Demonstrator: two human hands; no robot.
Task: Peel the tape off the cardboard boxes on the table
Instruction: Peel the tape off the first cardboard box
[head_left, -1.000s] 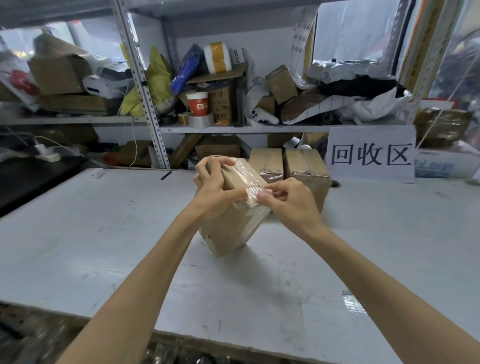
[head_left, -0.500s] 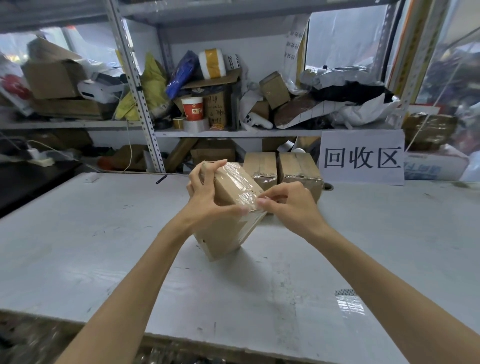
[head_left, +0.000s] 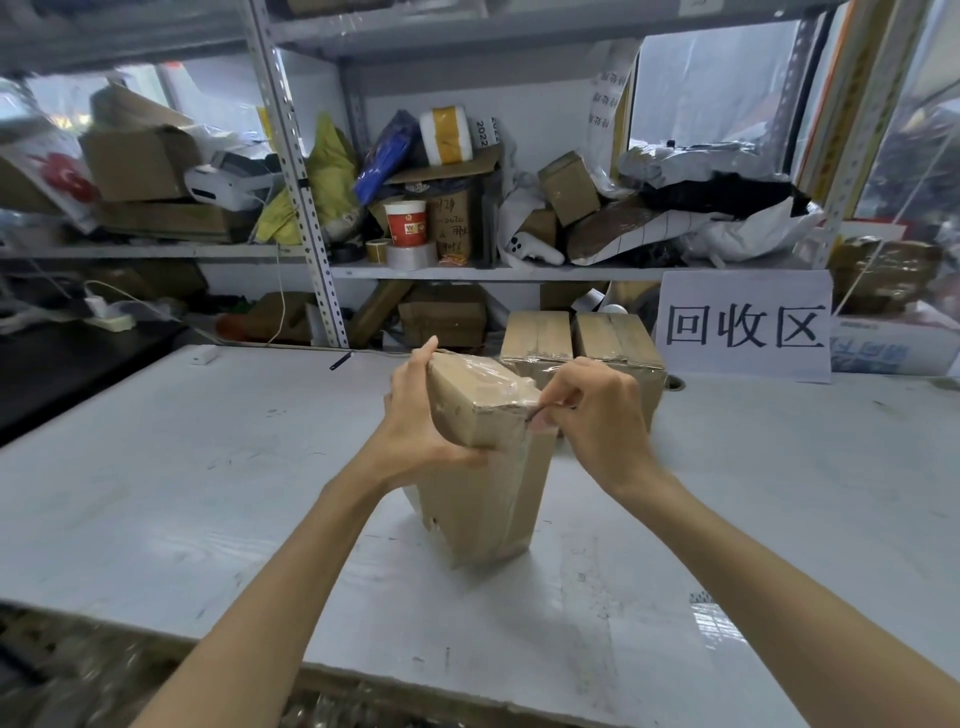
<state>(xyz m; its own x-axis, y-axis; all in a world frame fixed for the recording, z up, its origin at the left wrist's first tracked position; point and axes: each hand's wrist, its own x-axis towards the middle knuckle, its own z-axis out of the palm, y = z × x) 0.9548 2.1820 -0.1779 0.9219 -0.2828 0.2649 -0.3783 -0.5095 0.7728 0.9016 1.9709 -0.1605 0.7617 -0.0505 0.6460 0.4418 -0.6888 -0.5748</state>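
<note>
One box (head_left: 483, 499), long axis apparently upright

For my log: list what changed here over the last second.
The box, earlier tilted, now stands nearly upright on the table. The right hand still picks at the tape at its top edge; the left hand still grips its top. The two boxes behind stayed put.

The scuffed white table (head_left: 208, 493) carries one box (head_left: 483, 509) stood on end beneath the fingers (head_left: 571, 376), two boxes (head_left: 537, 332) just beyond them, and a paper sign (head_left: 745, 325) farther off to their right.
</note>
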